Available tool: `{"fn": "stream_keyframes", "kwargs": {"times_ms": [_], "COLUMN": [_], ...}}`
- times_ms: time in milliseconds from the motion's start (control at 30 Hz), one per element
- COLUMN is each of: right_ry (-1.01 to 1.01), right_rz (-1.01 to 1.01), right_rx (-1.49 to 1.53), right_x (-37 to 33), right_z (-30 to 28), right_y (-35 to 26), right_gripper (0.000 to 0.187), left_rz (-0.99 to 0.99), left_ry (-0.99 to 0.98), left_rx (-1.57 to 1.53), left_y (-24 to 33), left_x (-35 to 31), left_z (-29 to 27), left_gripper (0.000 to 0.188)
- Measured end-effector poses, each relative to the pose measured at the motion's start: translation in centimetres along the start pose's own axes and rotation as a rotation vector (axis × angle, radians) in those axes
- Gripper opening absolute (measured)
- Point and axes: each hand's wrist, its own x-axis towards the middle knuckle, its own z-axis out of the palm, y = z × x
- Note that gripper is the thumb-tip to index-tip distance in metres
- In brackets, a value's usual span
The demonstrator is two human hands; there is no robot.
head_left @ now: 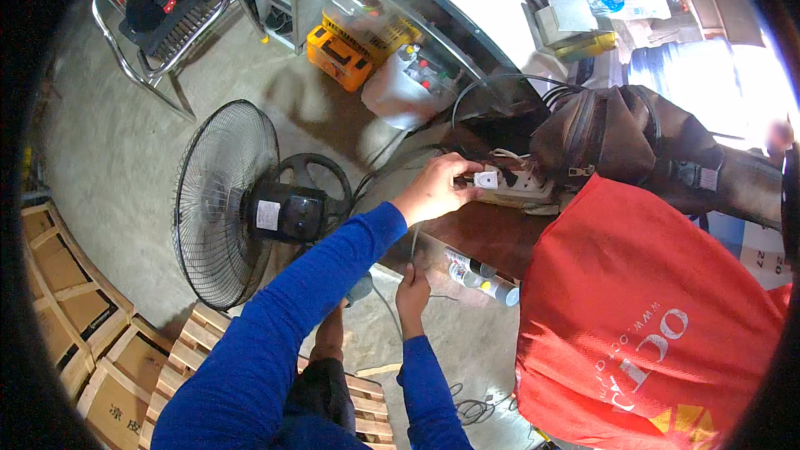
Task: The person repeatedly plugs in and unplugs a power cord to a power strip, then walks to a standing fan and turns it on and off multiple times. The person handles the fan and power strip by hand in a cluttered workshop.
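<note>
One power strip [527, 187], brown surface [490, 238], grey floor [117, 154], black fan [268, 213]

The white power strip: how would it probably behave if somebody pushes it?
The white power strip would likely slide rather than roll, being long and boxy. Its casing looks like hard plastic, so it is probably stiff. It seems slim, so perhaps light.

The left hand [435, 187] is at the left end of the long white plastic power strip [532, 187], thumb and forefinger drawn together in a pinch. Its bright blue-sleeved arm [287, 300] slants up from the strip's lower left, wrist bare. Below and left of the strip, the right hand [412, 298] curls its fingers closed, its forearm [429, 387] nearly upright, likewise blue-sleeved.
</note>
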Motion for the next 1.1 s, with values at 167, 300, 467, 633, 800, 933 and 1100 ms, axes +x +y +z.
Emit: {"fn": "stream_keyframes", "kwargs": {"times_ms": [167, 300, 467, 633, 800, 933, 1100], "right_ry": [-0.025, 0.036, 0.144, -0.053, -0.011, 0.052, 0.161], "right_rz": [0.065, 0.042, -0.135, -0.055, -0.083, -0.146, -0.168], "right_rx": [-0.017, 0.049, -0.079, -0.14, 0.073, 0.11, 0.258], "right_x": [0.8, 0.9, -2.7, -8.5, -7.7, -4.4, -1.5], "right_z": [-0.6, -1.1, -2.6, -4.0, -4.8, -4.7, -4.4], "right_y": [-0.9, -1.2, -0.8, -0.3, -1.1, -3.6, -6.9], "right_gripper": [0.026, 0.032, 0.048, 0.045, 0.035, 0.033, 0.027], "left_rz": [0.075, 0.114, 0.169, 0.313, 0.297, 0.302, 0.304], "left_ry": [0.015, 0.072, 0.004, 0.029, 0.009, -0.052, -0.031], "left_rx": [0.013, -0.034, 0.128, 0.328, 0.404, 0.437, 0.448], "left_y": [0.6, 0.6, 0.7, 1.2, 1.5, 1.9, 2.4], "left_x": [0.7, 1.6, 2.9, 4.0, 4.6, 4.7, 4.9], "left_z": [-0.2, 0.2, 1.0, 2.6, 3.3, 3.3, 3.3], "left_gripper": [0.034, 0.03, 0.028, 0.033, 0.031, 0.029, 0.029]}}
